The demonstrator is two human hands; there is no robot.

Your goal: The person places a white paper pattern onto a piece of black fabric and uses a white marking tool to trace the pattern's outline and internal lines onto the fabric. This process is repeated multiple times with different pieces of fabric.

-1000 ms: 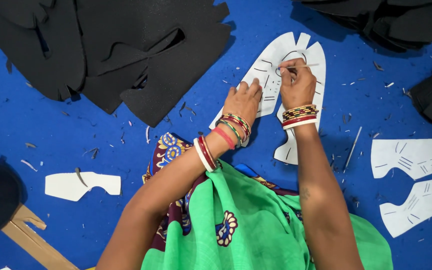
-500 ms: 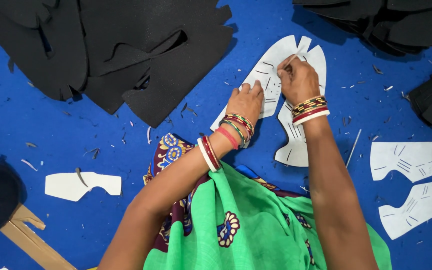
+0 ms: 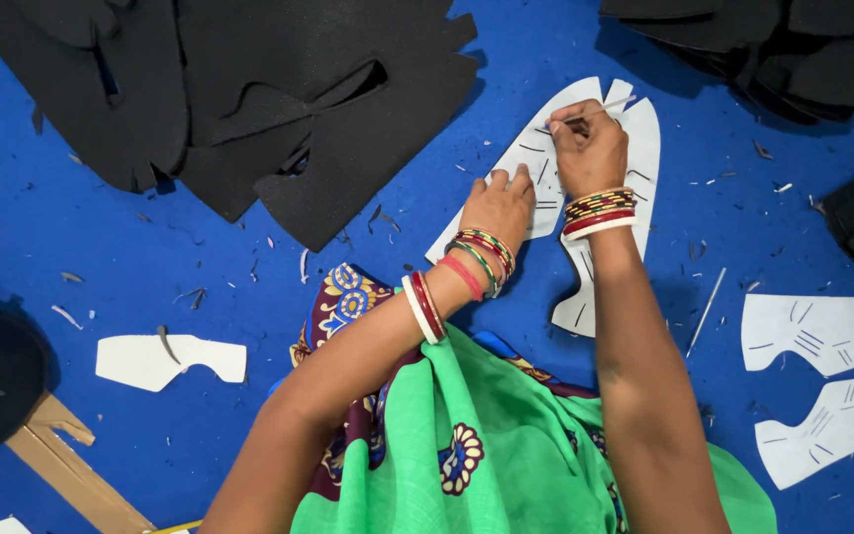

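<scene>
Right hand [image 3: 590, 148] is closed in a writing grip, pinching a thin pale marking stick [image 3: 593, 109] whose tip meets the upper middle of the white, wing-shaped paper pattern [image 3: 644, 148] lying flat on the blue surface [image 3: 150, 247]. The stick slants up and away to the right of the knuckles, while the pattern's long axis runs from its broad notched top, beyond the hand, down to a narrow tail [image 3: 575, 311] near the forearm. Left hand [image 3: 499, 206] lies palm down with fingers held together, pressing the pattern's left wing just below and left of the pinching hand; the two are near but apart. Of the two, the stick-holding hand sits farther up the pattern, close to the notch. Left of the pattern, well apart, spreads a large black foam sheet [image 3: 249, 89] with cut-out edges. Right of the pattern lie two more white paper patterns [image 3: 822, 376] with short drawn marks, and a small white cut piece [image 3: 170, 358] rests far to its lower left.
</scene>
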